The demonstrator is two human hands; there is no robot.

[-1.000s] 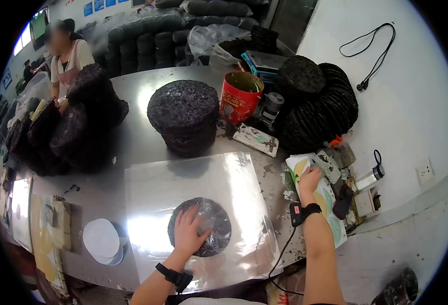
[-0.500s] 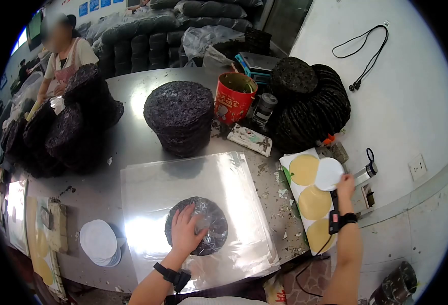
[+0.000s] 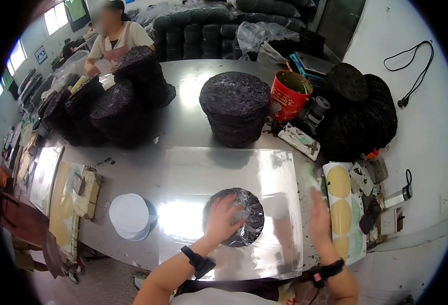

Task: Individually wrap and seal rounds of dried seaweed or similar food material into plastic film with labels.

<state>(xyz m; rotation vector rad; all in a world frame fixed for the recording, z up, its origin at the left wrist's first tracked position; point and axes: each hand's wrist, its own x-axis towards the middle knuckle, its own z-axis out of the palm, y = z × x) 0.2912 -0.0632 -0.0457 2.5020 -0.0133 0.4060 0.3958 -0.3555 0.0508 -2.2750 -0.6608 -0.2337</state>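
Observation:
My left hand (image 3: 223, 219) lies spread on a round dark disc (image 3: 249, 223) under clear film, over stacked clear plastic sheets (image 3: 280, 173). To the right, my right hand (image 3: 319, 219) is raised beside the sheets' edge, with a pale, motion-blurred round label (image 3: 310, 175) at its fingertips. Further right lies a label sheet (image 3: 329, 168) with yellow round labels (image 3: 339, 182) and pale green circles (image 3: 356, 209). White round discs (image 3: 128, 213) are piled left of the plastic sheets.
Tall stacks of dark discs (image 3: 234, 109) stand at the back and left (image 3: 113, 109). A red tub (image 3: 290, 96), a jar (image 3: 317, 111), a white box (image 3: 299, 141) and a coiled dark stack (image 3: 371, 122) are at the back right. A person (image 3: 117, 38) is across the table.
My right hand has come left from the label sheet with the label. The camera view has turned left, so the table appears further right. My left hand remains on the dark disc.

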